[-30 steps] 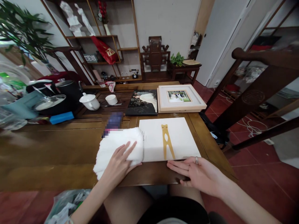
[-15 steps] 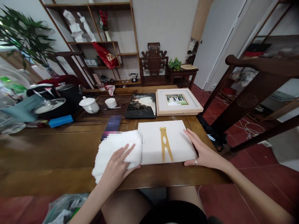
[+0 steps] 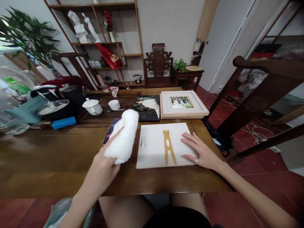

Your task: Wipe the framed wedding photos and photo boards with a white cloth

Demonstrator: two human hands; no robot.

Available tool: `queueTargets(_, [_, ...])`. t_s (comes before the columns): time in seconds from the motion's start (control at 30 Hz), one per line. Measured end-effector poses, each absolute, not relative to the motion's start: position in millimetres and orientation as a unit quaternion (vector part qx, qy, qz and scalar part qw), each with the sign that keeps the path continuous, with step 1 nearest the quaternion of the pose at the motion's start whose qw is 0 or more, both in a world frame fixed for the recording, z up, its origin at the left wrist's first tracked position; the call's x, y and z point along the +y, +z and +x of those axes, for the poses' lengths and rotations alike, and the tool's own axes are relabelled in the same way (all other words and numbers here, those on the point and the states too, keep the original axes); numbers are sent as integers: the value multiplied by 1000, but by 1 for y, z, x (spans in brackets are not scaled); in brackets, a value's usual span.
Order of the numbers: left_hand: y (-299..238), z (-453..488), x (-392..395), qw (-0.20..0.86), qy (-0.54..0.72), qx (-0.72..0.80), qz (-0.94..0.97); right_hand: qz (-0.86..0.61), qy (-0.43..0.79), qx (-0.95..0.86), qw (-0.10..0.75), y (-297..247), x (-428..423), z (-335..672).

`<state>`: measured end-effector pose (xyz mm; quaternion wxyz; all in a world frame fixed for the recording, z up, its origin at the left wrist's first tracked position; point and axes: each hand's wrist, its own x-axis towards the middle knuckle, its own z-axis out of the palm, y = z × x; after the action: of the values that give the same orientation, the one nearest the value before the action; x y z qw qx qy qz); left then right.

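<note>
My left hand (image 3: 102, 166) grips a fluffy white cloth (image 3: 125, 139), which is lifted and bunched up left of a white rectangular panel (image 3: 152, 153). The panel lies flat on the wooden table (image 3: 59, 158). A gold two-legged piece with an oval hole (image 3: 166, 135) is on the panel's face, and small print runs along its left side. On the panel's right part, my right hand (image 3: 200, 152) rests with fingers spread, a ring on one finger. Partly behind the cloth lies a dark phone-like screen (image 3: 108, 134).
Behind the panel lie a dark photo panel (image 3: 140, 114) and a pale picture frame (image 3: 163, 110). A white teapot (image 3: 92, 107), white cup (image 3: 114, 104), lidded pan (image 3: 53, 109) and blue block (image 3: 64, 123) stand left. A dark wooden chair (image 3: 247, 104) stands right.
My left hand has closed on the cloth and lifted it off the table, baring the panel's left edge and the phone-like screen. My right hand has moved from the panel's edge onto its face.
</note>
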<state>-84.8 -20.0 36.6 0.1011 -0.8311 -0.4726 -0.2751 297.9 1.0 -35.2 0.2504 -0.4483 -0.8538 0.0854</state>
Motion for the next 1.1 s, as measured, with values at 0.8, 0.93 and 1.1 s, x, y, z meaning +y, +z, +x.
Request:
queueTargets(0.8, [3,6,32,20,-40,-379,-924,-477,141,-827,263,-45,19,296])
queueTargets(0.93, [-4,2,-26,9,-60,-350,-935,-481,150,-820,271,-46,19,294])
queueTargets(1.1, [1,-3,-57,-19,-73,-341,-937,-486,148,-814,282,-48,18,292])
